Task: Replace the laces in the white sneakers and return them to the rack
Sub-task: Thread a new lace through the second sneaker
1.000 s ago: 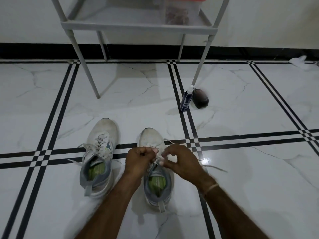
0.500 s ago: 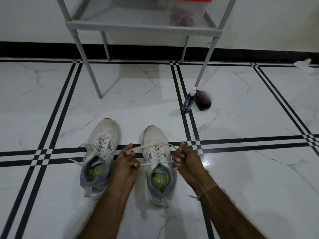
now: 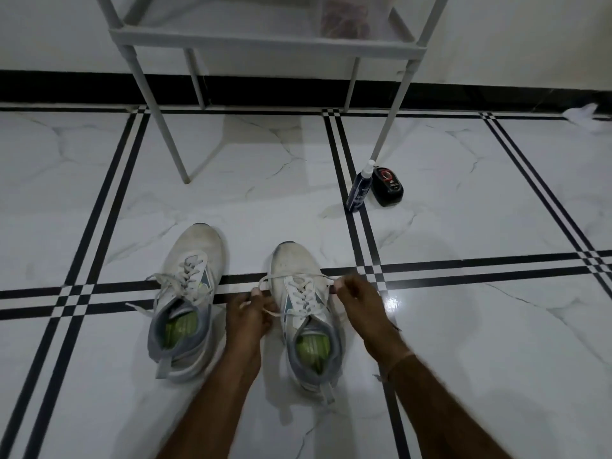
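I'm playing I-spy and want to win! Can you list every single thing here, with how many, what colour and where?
sneakers: two, white with grey collars and green insoles, side by side on the floor
loose lace: one, white, on the left sneaker
held lace: one, white, on the right sneaker
rack: one, pale grey, by the wall
tub: one, clear with brownish contents, on the rack
spray bottle: one, dark blue with a white top, near a rack leg
case: one, black with a red ring, beside the bottle
crumpled thing: one, white, far right by the wall
floor: white tiles, black stripes
left hand: one, pinches the held lace
right hand: one, pinches the held lace
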Motion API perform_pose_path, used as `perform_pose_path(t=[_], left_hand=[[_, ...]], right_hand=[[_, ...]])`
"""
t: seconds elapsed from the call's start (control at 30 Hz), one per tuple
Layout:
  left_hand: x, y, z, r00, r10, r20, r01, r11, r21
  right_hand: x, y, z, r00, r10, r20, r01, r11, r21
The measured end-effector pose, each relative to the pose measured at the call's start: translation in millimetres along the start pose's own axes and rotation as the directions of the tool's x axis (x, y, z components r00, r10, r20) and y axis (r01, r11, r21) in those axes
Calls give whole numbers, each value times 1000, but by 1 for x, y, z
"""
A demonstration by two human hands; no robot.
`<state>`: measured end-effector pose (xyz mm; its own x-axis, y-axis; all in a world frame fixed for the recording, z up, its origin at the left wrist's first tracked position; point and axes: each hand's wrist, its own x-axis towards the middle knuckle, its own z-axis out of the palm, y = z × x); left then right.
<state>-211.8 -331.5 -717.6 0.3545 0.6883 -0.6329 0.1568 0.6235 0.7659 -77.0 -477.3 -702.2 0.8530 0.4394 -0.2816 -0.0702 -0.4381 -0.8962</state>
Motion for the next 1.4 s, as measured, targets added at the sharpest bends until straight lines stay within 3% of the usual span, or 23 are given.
perform_pose_path(t=[0.07,0.1,0.17,0.23,0.27,0.47,0.57,0.67,0.83,0.97,1.07,1.2,1.3,1.4], left_hand=[[-10,-3,2,997,-79,-1,79,996,38],[-16,-2,3,993,-114,31,111,991,81],[-26,0,7,987,-137,78,123,979,160],[-30,-2,10,993,-99,64,86,978,188],[-30,-2,12,998,-58,37,50,978,204],[-34,-10,11,991,129,-44,-115,966,233],[-36,-9,9,990,142,-20,-138,981,138],[-39,-3,9,995,95,-7,-95,995,-35],[-34,-2,7,1000,31,-2,-31,992,-121],[-35,3,7,998,24,58,-7,960,-281],[-24,8,8,998,-44,33,52,942,-331],[-16,4,6,995,-92,-46,80,971,-226],[-23,10,2,996,-3,86,11,996,-90],[-27,35,4,971,88,224,-79,996,-49]], right_hand=[[-9,-5,-5,954,-197,-225,134,955,-265],[-16,-11,-7,938,-245,-243,151,925,-349],[-26,-25,-7,990,-124,-67,81,889,-450],[-29,-25,-1,995,49,91,4,858,-513],[-28,-23,3,991,67,113,1,857,-515],[-22,-18,16,983,94,155,-35,937,-347],[-28,-30,14,956,232,181,-237,971,5],[-30,-36,12,917,306,254,-382,856,348],[-30,-33,6,882,351,316,-467,746,476],[-23,-36,7,909,351,226,-404,608,683],[-21,-32,13,915,371,157,-375,641,670],[-29,-25,15,929,333,162,-362,726,585],[-27,-26,5,931,294,217,-365,723,586],[-20,-43,-4,952,153,266,-290,733,615]])
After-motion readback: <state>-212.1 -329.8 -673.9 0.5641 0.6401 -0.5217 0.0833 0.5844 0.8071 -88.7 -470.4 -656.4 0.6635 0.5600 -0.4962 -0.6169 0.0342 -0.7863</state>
